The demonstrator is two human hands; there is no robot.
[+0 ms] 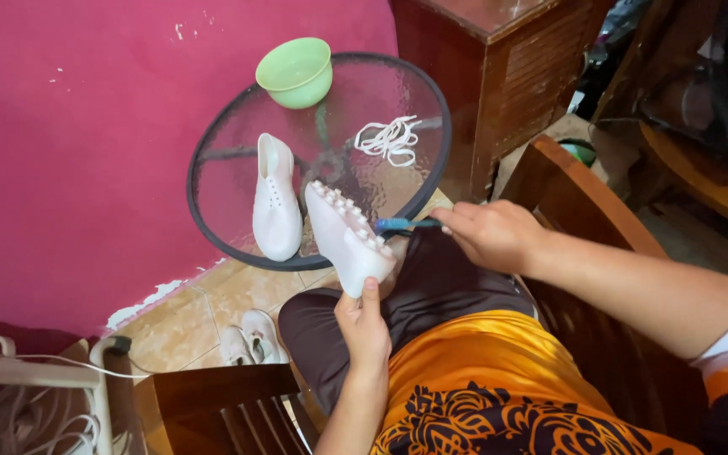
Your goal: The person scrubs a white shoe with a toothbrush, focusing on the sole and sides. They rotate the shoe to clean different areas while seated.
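Note:
My left hand (364, 330) grips a white shoe (345, 236) by its heel, sole turned up so the studs show. My right hand (492, 233) holds a blue-handled brush (398, 224) whose head touches the sole near the heel. A second white shoe (275, 198) lies upright on the round glass table (229, 240) to the left of the held one. White laces (389, 139) lie in a loose pile on the table's right side. I sit with dark trousers and an orange patterned cloth over my lap.
A light green bowl (296, 72) stands at the table's far edge. A magenta wall (69, 152) is on the left. A wooden cabinet (499, 59) and wooden chairs (583, 202) stand to the right. Pale footwear (250, 337) lies on the tiled floor; a white rack (35, 379) is at lower left.

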